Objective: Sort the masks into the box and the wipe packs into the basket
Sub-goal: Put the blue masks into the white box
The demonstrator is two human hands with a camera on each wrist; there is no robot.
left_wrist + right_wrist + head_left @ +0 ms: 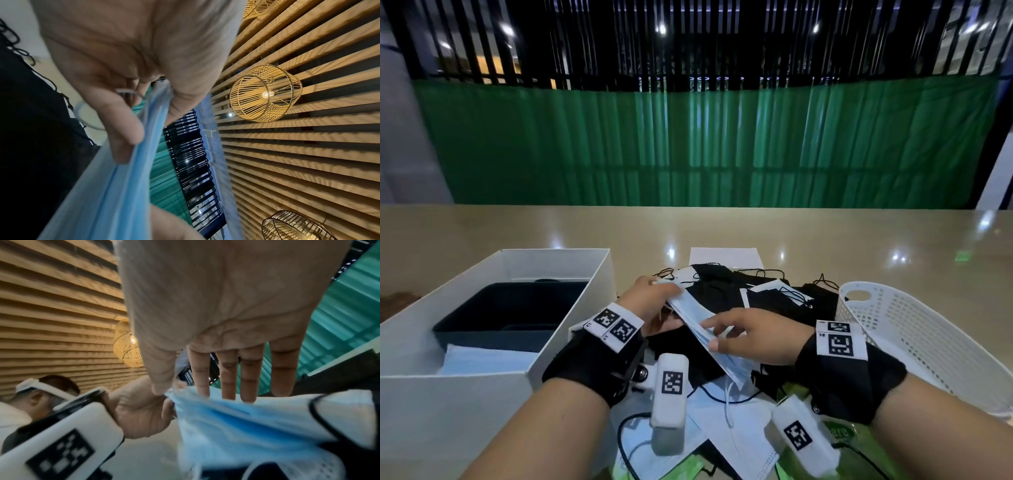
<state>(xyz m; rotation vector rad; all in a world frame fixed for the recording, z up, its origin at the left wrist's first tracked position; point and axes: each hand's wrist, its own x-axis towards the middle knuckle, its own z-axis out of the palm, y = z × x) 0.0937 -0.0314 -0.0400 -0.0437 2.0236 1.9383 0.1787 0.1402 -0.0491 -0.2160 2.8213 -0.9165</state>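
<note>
A stack of blue masks (698, 325) is held tilted above the pile between both hands. My left hand (671, 305) pinches its far end between thumb and fingers (127, 129), seen close in the left wrist view. My right hand (714, 334) pinches the near edge, thumb in front and straight fingers (228, 381) behind the blue masks (236, 421). Black masks (722, 291) lie heaped underneath. The white box (544, 265) stands at the left, the white basket (914, 329) at the right. Green wipe packs (840, 433) lie near my right wrist.
Inside the box sit a dark tray (510, 308) and some blue masks (482, 359). More white and blue masks with loose ear loops (736, 428) lie at the table's near edge. A white sheet (726, 257) lies behind the pile. A green curtain hangs beyond the table.
</note>
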